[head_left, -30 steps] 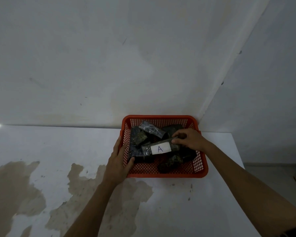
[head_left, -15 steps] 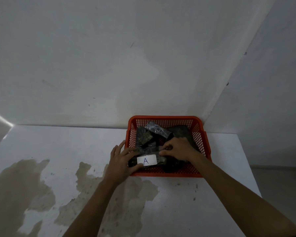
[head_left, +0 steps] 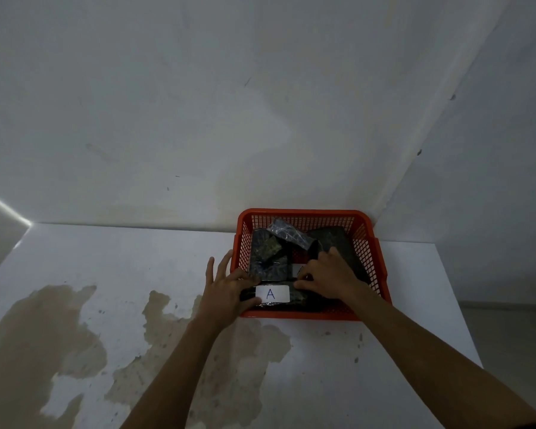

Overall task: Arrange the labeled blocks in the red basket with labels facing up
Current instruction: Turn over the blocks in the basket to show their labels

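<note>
A red mesh basket [head_left: 372,243] stands on the white table against the back wall. Several dark wrapped blocks lie jumbled inside it. The block with the white label "A" [head_left: 272,294] lies flat along the basket's near wall, label up. My left hand [head_left: 228,289] reaches over the basket's left corner, thumb and fingers on that block's left end. My right hand [head_left: 328,277] rests on its right end, fingers bent. Behind it, a second white label [head_left: 297,269] peeks out beside my right fingers. A shiny wrapped block [head_left: 287,233] lies tilted at the back.
The white table [head_left: 136,258] carries large brown stains [head_left: 44,329] at the front left. Its right edge runs close beside the basket, with floor [head_left: 514,335] beyond. Walls meet in a corner just behind the basket.
The "A" block went from the middle of the basket down to its near wall. My left hand moved from the rim onto the block's left end; my right hand followed.
</note>
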Action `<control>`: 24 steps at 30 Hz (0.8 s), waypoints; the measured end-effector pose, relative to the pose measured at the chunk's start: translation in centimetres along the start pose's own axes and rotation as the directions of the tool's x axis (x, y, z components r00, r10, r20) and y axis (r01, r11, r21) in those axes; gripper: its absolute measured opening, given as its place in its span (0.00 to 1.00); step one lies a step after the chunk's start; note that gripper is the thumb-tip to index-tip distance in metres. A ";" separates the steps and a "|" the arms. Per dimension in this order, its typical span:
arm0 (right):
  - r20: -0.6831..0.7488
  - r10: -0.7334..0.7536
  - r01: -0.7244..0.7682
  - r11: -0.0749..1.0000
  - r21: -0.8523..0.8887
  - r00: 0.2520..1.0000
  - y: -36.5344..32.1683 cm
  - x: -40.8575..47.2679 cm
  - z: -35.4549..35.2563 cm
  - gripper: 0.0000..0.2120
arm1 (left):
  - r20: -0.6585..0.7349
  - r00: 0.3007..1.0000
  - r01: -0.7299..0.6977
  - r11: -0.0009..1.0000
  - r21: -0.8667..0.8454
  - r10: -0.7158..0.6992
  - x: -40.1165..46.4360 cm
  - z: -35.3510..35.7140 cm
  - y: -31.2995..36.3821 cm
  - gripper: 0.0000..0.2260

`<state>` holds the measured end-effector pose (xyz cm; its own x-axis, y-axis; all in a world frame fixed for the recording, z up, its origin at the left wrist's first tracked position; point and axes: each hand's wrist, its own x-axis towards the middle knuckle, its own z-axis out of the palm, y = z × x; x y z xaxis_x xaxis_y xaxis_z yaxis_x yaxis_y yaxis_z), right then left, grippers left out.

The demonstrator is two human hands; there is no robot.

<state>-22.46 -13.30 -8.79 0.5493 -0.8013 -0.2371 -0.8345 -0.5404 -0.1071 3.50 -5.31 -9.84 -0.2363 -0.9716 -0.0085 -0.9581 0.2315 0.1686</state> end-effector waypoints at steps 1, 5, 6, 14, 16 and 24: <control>0.004 -0.001 0.001 1.000 -0.011 1.000 -0.1 0.0 0.1 0.23 | 0.016 1.000 0.006 1.000 0.016 -0.006 0.1 0.0 0.1 0.25; -0.015 0.010 -0.010 0.999 -0.051 1.000 -0.4 -0.1 0.1 0.23 | 0.057 0.997 0.054 0.997 0.054 -0.057 0.3 -0.1 0.5 0.25; -0.035 0.013 -0.016 0.998 -0.064 0.999 -0.5 -0.1 0.2 0.23 | 0.068 0.995 0.075 0.996 0.046 -0.078 0.4 -0.1 0.7 0.24; -0.130 0.055 -0.062 0.996 -0.056 0.990 -0.8 -0.8 0.8 0.22 | 0.145 0.978 0.147 0.989 0.010 -0.147 1.3 0.3 1.6 0.18; -0.146 0.045 -0.046 0.999 -0.006 0.988 -0.3 -1.2 0.6 0.23 | 0.131 0.984 0.121 0.993 -0.014 -0.118 1.2 0.3 1.3 0.19; -0.175 0.020 0.011 0.985 0.172 0.984 4.2 -5.9 0.0 0.27 | -0.163 0.981 0.062 0.961 -0.271 -0.110 -1.3 1.4 0.0 0.30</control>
<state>-29.26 -10.82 -7.83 0.5316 -0.8444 -0.0667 -0.8234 -0.4967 -0.2743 3.56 -3.98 -11.22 -0.1004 -0.9859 0.1336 -0.8912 0.1488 0.4286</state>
